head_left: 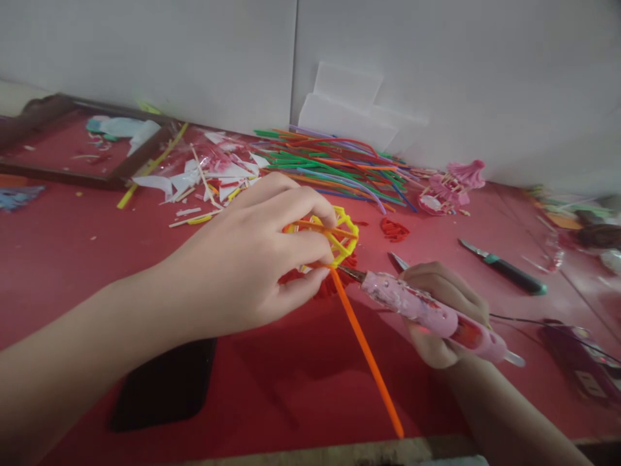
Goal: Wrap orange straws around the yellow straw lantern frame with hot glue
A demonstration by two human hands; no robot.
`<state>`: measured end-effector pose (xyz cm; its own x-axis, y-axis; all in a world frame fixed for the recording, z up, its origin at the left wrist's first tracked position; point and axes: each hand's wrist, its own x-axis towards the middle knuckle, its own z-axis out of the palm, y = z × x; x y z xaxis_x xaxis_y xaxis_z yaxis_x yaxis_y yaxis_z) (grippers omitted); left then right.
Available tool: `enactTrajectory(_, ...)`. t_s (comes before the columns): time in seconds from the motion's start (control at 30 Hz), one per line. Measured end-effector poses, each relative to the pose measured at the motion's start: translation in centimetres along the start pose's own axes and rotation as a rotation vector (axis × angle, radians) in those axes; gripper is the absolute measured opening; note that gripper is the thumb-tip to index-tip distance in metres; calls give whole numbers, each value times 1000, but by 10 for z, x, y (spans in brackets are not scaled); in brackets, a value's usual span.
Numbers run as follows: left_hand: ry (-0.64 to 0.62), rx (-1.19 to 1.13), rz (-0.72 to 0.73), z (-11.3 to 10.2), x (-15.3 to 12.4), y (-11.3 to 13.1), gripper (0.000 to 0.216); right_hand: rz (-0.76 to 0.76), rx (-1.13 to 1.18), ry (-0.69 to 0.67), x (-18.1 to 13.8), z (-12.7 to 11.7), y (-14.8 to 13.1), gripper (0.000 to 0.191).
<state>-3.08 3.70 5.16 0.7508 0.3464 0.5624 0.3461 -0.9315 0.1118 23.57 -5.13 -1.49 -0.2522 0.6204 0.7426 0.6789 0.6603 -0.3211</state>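
My left hand (257, 259) is closed in a pinch on a small yellow and orange straw frame (339, 234) held just above the red table (68, 246). A long orange straw (366, 353) runs from that frame down toward the table's near edge. My right hand (444, 310) grips a pink glue gun (427, 310). Its metal tip touches the spot where the orange straw meets the frame.
A pile of coloured straws (339, 165) lies at the back by the white wall. Cut scraps (213, 178), a wooden frame (72, 139), pink paper pieces (456, 184), a green-handled knife (504, 270), a black phone (165, 385) and a purple device (579, 359) lie around.
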Motion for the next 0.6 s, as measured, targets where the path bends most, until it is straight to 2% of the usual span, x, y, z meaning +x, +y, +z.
enactTrajectory(0.6, 14, -17, -8, 1, -1, -1, 14, 39, 73, 16, -9, 1, 11, 13)
